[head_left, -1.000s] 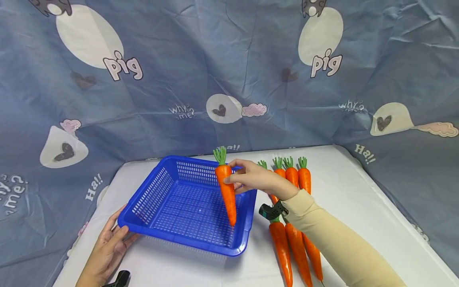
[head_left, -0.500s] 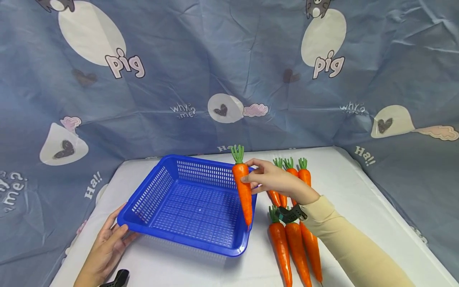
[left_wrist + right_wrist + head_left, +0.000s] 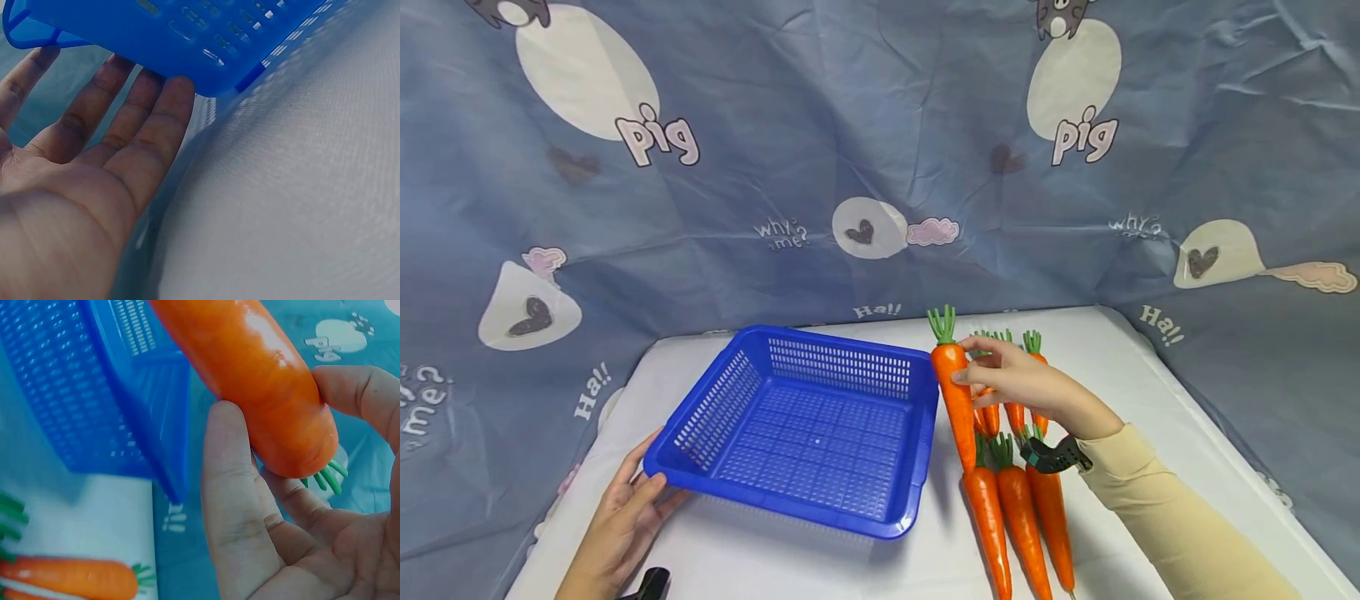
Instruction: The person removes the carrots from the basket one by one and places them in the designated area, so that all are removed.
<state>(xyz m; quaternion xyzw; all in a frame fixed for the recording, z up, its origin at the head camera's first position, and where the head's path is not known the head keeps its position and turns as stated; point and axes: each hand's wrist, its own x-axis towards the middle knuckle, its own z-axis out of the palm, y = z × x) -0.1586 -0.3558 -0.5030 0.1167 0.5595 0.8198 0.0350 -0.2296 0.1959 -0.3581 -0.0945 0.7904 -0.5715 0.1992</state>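
Observation:
An orange carrot (image 3: 957, 404) with a green top is pinched between the thumb and fingers of my right hand (image 3: 1018, 379). It hangs just right of the blue plastic basket (image 3: 925, 450), its tip in front of the carrots lying below. The right wrist view shows thumb and fingers around the thick end of the carrot (image 3: 262, 387). My left hand (image 3: 625, 517) holds the basket's near left corner, digits on both sides of it. In the left wrist view, fingertips touch the outside of the basket (image 3: 169, 37), palm apart from it.
Three carrots (image 3: 1021, 525) lie side by side at the near right of the white table (image 3: 1150, 400). More carrots (image 3: 1015, 417) lie behind them, partly hidden by my right hand. A blue printed cloth (image 3: 880, 150) hangs behind the table.
My right hand has moved right with the carrot, from over the basket's inside to past its right rim. My left hand and the basket have stayed in place.

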